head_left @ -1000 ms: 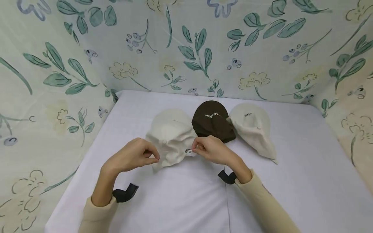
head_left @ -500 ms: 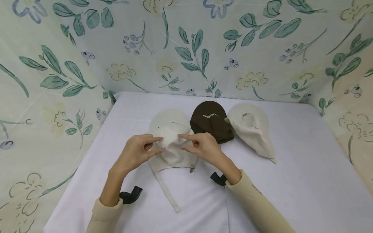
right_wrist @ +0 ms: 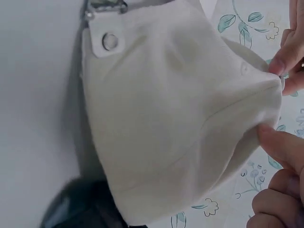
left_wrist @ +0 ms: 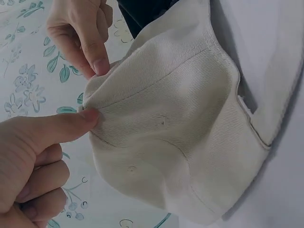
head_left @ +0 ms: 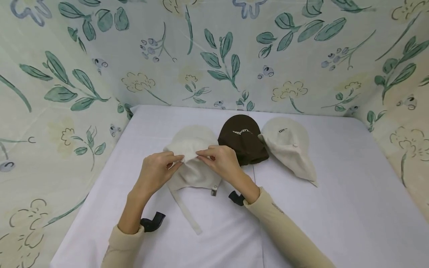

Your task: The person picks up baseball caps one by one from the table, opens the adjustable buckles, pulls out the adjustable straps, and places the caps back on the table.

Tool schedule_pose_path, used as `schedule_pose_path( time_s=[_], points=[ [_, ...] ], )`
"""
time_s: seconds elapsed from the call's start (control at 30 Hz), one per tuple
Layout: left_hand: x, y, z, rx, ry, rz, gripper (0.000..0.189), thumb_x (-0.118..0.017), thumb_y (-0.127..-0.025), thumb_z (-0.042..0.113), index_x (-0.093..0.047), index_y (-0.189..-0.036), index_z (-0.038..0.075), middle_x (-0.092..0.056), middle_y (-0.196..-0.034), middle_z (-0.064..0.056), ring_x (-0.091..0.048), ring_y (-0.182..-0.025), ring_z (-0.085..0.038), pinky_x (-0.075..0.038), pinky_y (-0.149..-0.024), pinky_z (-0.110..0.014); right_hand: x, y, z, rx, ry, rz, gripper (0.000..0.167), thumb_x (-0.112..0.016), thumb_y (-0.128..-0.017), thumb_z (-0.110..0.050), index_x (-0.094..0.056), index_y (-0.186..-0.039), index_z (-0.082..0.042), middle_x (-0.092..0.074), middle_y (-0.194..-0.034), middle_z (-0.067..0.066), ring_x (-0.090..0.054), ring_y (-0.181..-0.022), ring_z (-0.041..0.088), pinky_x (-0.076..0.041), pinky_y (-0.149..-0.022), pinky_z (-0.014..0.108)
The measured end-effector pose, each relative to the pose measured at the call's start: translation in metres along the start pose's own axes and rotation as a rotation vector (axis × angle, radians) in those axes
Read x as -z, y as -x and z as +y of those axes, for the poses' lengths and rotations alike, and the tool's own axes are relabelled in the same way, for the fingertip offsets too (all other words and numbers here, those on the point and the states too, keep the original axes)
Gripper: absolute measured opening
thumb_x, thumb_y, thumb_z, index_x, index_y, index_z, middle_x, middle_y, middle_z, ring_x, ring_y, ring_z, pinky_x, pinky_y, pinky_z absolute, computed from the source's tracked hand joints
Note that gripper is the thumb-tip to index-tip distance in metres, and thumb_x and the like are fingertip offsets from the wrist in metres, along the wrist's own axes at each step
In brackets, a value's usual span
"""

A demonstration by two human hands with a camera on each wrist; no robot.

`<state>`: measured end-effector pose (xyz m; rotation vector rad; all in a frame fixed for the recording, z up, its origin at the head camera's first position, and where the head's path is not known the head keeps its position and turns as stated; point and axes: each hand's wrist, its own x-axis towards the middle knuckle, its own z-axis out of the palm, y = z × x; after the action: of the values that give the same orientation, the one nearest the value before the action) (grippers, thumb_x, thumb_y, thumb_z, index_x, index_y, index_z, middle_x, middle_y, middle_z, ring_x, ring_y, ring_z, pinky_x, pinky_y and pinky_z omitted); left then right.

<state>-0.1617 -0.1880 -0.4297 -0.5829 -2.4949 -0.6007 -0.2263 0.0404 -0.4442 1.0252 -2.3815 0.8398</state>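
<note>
A cream baseball cap (head_left: 196, 175) lies on the white-covered table, brim toward the back, its crown lifted by both hands. My left hand (head_left: 156, 169) pinches the crown cloth between thumb and fingers. Close beside it, my right hand (head_left: 222, 160) pinches another fold of the same crown. In the left wrist view the cap (left_wrist: 156, 118) shows stitched seams and eyelets, with the left thumb pressed on its top. The right wrist view shows a metal buckle (right_wrist: 107, 5) at the cap's back edge. A loose strap (head_left: 186, 212) trails toward the front.
To the right lies a dark brown cap (head_left: 241, 134) with white lettering, its edge against a second cream cap (head_left: 291, 149). A floral cloth (head_left: 214, 56) hangs behind and at the sides of the table (head_left: 352, 193). Black wrist mounts (head_left: 152, 222) sit under the sleeves.
The hands left the cap's back edge, where the right held the buckle end, and moved up to the crown. Fingers that were spread now pinch the cloth. The strap hangs loose.
</note>
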Motion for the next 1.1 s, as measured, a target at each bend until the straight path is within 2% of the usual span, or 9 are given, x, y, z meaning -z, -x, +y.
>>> schedule_pose_path(
  time_s=[0.17, 0.33, 0.5, 0.63, 0.73, 0.87, 1.0, 1.1],
  points=[
    [0.009, -0.010, -0.014, 0.042, -0.003, 0.027, 0.023, -0.090, -0.075, 0.004, -0.084, -0.098, 0.007, -0.054, -0.059, 0.001, -0.041, -0.054, -0.006, -0.035, -0.050, -0.024, -0.011, -0.014, -0.004, -0.032, -0.006, 0.033, 0.010, -0.083, -0.088, -0.021, -0.086, -0.097, -0.021, -0.059, -0.059, -0.005, -0.049, -0.053, 0.007, -0.034, -0.049, 0.019],
    [0.017, -0.019, -0.036, 0.097, -0.010, 0.025, 0.022, -0.090, -0.075, 0.005, -0.085, -0.097, 0.008, -0.053, -0.058, 0.000, -0.041, -0.055, -0.008, -0.034, -0.051, -0.025, -0.022, -0.033, -0.010, -0.102, -0.036, -0.008, 0.012, -0.080, -0.092, -0.024, -0.085, -0.102, -0.022, -0.070, -0.070, -0.004, -0.058, -0.060, 0.008, -0.041, -0.051, 0.019],
    [0.025, -0.024, -0.056, 0.125, -0.009, 0.019, 0.020, -0.089, -0.075, 0.005, -0.085, -0.094, 0.008, -0.049, -0.056, 0.001, -0.039, -0.054, -0.010, -0.032, -0.051, -0.027, -0.035, -0.047, -0.016, -0.198, -0.124, -0.042, 0.014, -0.079, -0.092, -0.025, -0.085, -0.104, -0.022, -0.080, -0.091, -0.004, -0.068, -0.072, 0.009, -0.047, -0.058, 0.018],
    [0.026, -0.025, -0.065, 0.140, -0.013, 0.007, 0.020, -0.089, -0.076, 0.004, -0.085, -0.094, 0.008, -0.047, -0.056, 0.001, -0.039, -0.054, -0.011, -0.032, -0.052, -0.028, -0.042, -0.052, -0.017, -0.281, -0.219, -0.036, 0.013, -0.080, -0.092, -0.026, -0.085, -0.104, -0.021, -0.081, -0.098, -0.003, -0.063, -0.067, 0.008, -0.042, -0.055, 0.016],
    [0.025, -0.025, -0.068, 0.143, 0.006, 0.005, 0.019, -0.089, -0.075, 0.003, -0.085, -0.094, 0.008, -0.047, -0.056, 0.001, -0.038, -0.055, -0.011, -0.032, -0.053, -0.028, -0.043, -0.052, -0.017, -0.336, -0.286, -0.032, 0.013, -0.080, -0.092, -0.026, -0.085, -0.102, -0.020, -0.081, -0.089, -0.002, -0.052, -0.058, 0.005, -0.035, -0.049, 0.016],
    [0.025, -0.025, -0.066, 0.157, 0.040, 0.001, 0.021, -0.090, -0.074, 0.004, -0.085, -0.094, 0.008, -0.048, -0.056, 0.001, -0.037, -0.056, -0.010, -0.032, -0.054, -0.027, -0.036, -0.048, -0.014, -0.366, -0.336, -0.025, 0.012, -0.081, -0.091, -0.025, -0.085, -0.101, -0.019, -0.077, -0.074, -0.001, -0.044, -0.053, 0.004, -0.031, -0.048, 0.017],
    [0.027, -0.025, -0.064, 0.166, 0.077, -0.014, 0.022, -0.090, -0.075, 0.004, -0.085, -0.096, 0.008, -0.048, -0.057, 0.002, -0.037, -0.057, -0.008, -0.031, -0.054, -0.023, -0.019, -0.040, -0.010, -0.358, -0.358, -0.001, 0.013, -0.082, -0.090, -0.022, -0.085, -0.101, -0.016, -0.057, -0.055, -0.002, -0.038, -0.050, 0.007, -0.027, -0.047, 0.019],
    [0.028, -0.025, -0.061, 0.159, 0.118, -0.027, 0.023, -0.089, -0.075, 0.003, -0.085, -0.097, 0.008, -0.047, -0.058, 0.003, -0.037, -0.058, -0.007, -0.031, -0.054, -0.020, 0.000, -0.031, -0.003, -0.364, -0.364, -0.006, 0.015, -0.081, -0.091, -0.021, -0.084, -0.104, -0.014, -0.043, -0.051, -0.004, -0.034, -0.049, 0.007, -0.025, -0.047, 0.020]
  ],
)
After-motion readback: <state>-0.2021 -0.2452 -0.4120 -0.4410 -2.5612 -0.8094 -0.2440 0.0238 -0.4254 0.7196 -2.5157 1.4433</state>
